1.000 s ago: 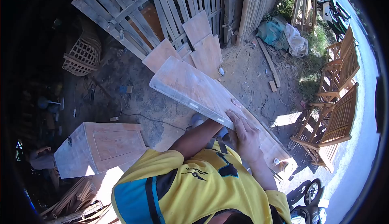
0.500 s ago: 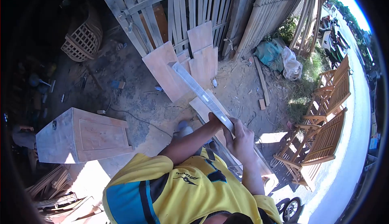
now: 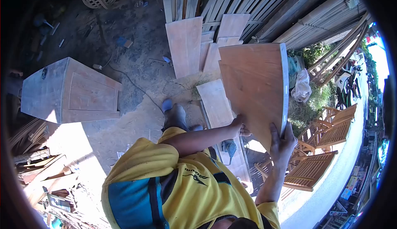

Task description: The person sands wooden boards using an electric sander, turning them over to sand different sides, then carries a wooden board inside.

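Note:
A large tapered wooden panel stands raised in front of me, its broad face showing and its pale edge on the right. My right hand grips the lower right edge, thumb on the face. My left hand is at the lower left side of the panel, its fingers bent against it; part of the hand is hidden. Below lies a long pale board with a blue power tool on it.
Wooden panels lean on a slatted fence. A wooden cabinet stands left, with a cord on the ground. Slatted wooden chairs are at the right, scrap wood at lower left. Part of a person shows far left.
The panel has turned from lying flat, through edge-on, to upright with its face showing, and moved right. The blue tool on the board has come into view. My view has shifted too.

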Demonstrator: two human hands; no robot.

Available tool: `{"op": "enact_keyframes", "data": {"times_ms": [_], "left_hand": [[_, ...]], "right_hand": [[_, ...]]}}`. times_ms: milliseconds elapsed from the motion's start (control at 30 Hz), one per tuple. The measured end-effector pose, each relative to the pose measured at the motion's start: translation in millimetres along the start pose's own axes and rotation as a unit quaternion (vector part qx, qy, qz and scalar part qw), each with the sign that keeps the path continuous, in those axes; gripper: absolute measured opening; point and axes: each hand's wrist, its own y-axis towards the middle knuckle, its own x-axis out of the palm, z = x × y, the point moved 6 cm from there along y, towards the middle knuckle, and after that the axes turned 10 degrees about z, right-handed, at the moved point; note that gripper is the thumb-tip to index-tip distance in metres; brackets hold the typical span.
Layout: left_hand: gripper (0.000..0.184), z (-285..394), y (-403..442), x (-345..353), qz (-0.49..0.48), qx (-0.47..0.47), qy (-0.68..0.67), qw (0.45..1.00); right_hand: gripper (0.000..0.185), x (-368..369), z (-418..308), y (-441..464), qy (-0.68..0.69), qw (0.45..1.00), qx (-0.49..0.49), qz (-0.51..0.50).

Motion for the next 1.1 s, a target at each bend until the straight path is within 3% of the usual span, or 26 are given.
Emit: {"op": "enact_keyframes", "data": {"times_ms": [33, 67, 100, 167, 233, 300, 333, 367, 467, 567, 633, 700, 833, 900, 1100], "left_hand": [[0.076, 3, 2, 3, -0.066, -0.003, 0.096, 0.993], [0.064, 16, -7, -2, -0.069, 0.001, 0.156, 0.985], [0.064, 31, -18, -13, -0.067, -0.005, 0.153, 0.986], [0.041, 85, -45, -41, -0.078, 0.218, 0.340, 0.911], [0.024, 138, -43, -97, -0.039, 0.414, 0.312, 0.854], [0.036, 208, -100, -150, 0.072, 0.522, 0.322, 0.786], [0.059, 240, -131, -170, 0.085, 0.500, 0.306, 0.806], [0.071, 272, -170, -181, 0.102, 0.565, 0.311, 0.757], [0.103, 335, -251, -201, 0.128, 0.692, 0.324, 0.632], [0.091, 355, -277, -215, 0.106, 0.706, 0.304, 0.631], [0.063, 355, -279, -243, 0.006, 0.679, 0.391, 0.622], [0.040, 334, -268, -286, 0.094, 0.596, 0.340, 0.722], [0.040, 335, -270, -319, 0.175, 0.568, 0.375, 0.711], [0.041, 338, -255, -339, 0.220, 0.566, 0.415, 0.678], [0.038, 346, -156, -383, 0.283, 0.496, 0.472, 0.672]], "right_hand": [[0.026, -7, -9, 11, -0.015, 1.000, 0.009, -0.007], [0.026, -12, -13, 20, -0.016, 1.000, 0.002, -0.005], [0.025, -15, -15, 30, -0.015, 1.000, -0.005, -0.003], [0.025, -14, -18, 53, -0.018, 0.999, -0.012, -0.024], [0.024, -4, -32, 78, -0.018, 0.999, -0.022, -0.041], [0.025, 18, -51, 101, -0.041, 0.992, -0.042, -0.110], [0.028, 31, -55, 111, -0.054, 0.986, -0.051, -0.148], [0.028, 44, -64, 123, -0.059, 0.986, -0.048, -0.151], [0.035, 103, -121, 151, 0.018, 0.939, -0.221, -0.262], [0.041, 160, -164, 160, 0.011, 0.873, -0.362, -0.328], [0.039, 202, -173, 174, 0.027, 0.866, -0.374, -0.330], [0.037, 241, -178, 177, 0.051, 0.859, -0.386, -0.332], [0.032, 320, -172, 166, 0.090, 0.846, -0.404, -0.336], [0.032, 364, -158, 158, 0.110, 0.847, -0.408, -0.323], [0.030, 496, -78, 151, 0.119, 0.836, -0.409, -0.346]]}}
